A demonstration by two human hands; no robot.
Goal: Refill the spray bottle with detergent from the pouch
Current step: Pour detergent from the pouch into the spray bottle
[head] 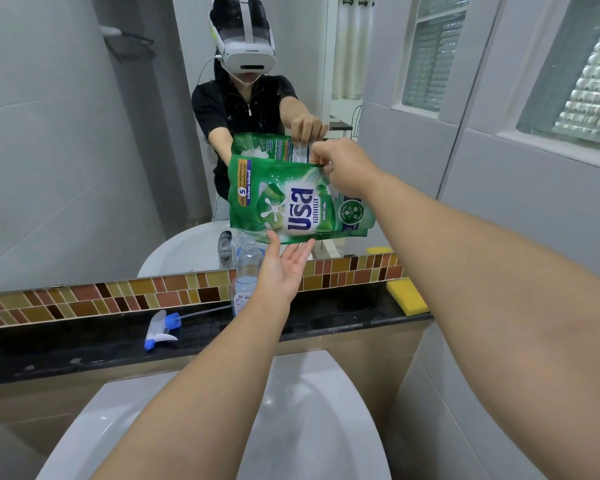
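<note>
A green detergent pouch hangs in the air in front of the mirror. My right hand pinches its top right corner. Under the pouch's bottom edge my left hand lies palm up with straight fingers, the fingertips touching the pouch. The clear spray bottle stands uncapped on the black ledge, just left of my left hand and partly hidden by it, with a little liquid inside. Its blue and white spray head with the dip tube lies on the ledge to the left.
A yellow sponge lies at the right end of the ledge. A white basin sits below, under my forearms. A mirror above the mosaic tile strip reflects a person and the pouch. A window is on the right wall.
</note>
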